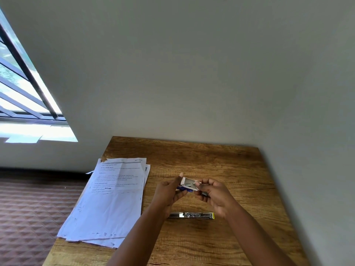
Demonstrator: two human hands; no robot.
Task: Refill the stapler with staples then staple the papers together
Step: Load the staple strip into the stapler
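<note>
- Nearest the camera, a long silver metal stapler with a yellow tip (192,215) is seen lying flat on the brown wood-grain table (240,189), its staple channel apparently exposed; it is untouched, just below the hands.
- Above it, a small white-and-blue cardboard staple box (187,185) is held clear of the table between both hands, its open side turned toward the camera, grey contents dimly visible inside.
- The left hand (169,191) is curled around the box's left end, thumb on top.
- The right hand (213,192) is pinched at the box's right edge; a small dark object is tucked under its fingers, and what it is cannot be told.
- To the left, a loose stack of white printed paper sheets (113,198) is spread unevenly, its left edge overhanging the table.
- Beyond, a plain grey wall (192,73) and a barred window (23,83) are seen.
- Refilling is judged to be at the staple-extraction step, with nothing yet loaded.
- A staple strip could be snapped or spilled if the box is tipped further or the strip is pulled out at an angle.
- The overhanging papers could be knocked off the table by a passing forearm.
</note>
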